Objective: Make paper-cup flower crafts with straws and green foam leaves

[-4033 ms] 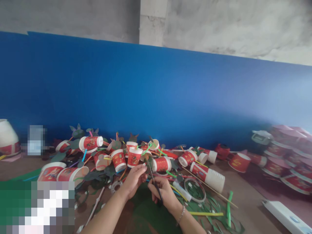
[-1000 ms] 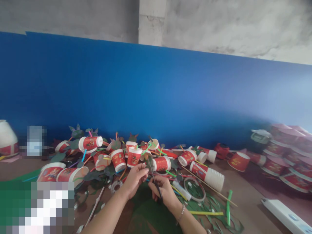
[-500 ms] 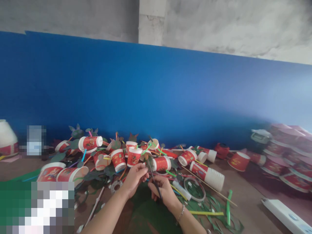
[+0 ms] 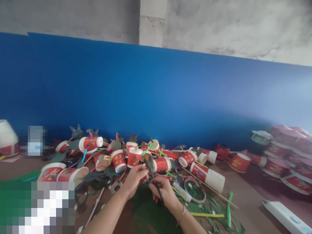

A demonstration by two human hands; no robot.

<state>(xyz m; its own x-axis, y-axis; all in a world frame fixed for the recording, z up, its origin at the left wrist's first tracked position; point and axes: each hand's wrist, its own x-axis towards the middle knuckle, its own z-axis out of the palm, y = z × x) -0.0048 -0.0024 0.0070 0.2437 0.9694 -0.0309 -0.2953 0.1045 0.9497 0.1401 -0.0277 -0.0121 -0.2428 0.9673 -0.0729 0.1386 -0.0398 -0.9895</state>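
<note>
In my left hand [image 4: 136, 180], thumb and fingers pinch a small dark green paper piece [image 4: 148, 162], partly hidden by the fingertips and blades. My right hand [image 4: 163, 191] is wrapped around the dark handles of a pair of scissors [image 4: 153, 175]. Their blades point up and away from me, touching or very close to the green piece; which one I cannot tell. Just beyond the hands lie red-and-white paper cups, among them one on its side [image 4: 161, 164] and one upright [image 4: 134, 157]. Green card [image 4: 153, 213] spreads on the table below my wrists.
A stack of paper cups [image 4: 214, 179], a tape ring [image 4: 195, 190] and green paper scraps [image 4: 214, 203] lie to the right. A white power strip [image 4: 287, 216] is at the right edge, below a pile of cup crafts [image 4: 287, 159]. A blue wall panel [image 4: 156, 94] stands behind.
The view has shifted very slightly. Both hands stay almost in place, with the scissors still at the small green piece.
</note>
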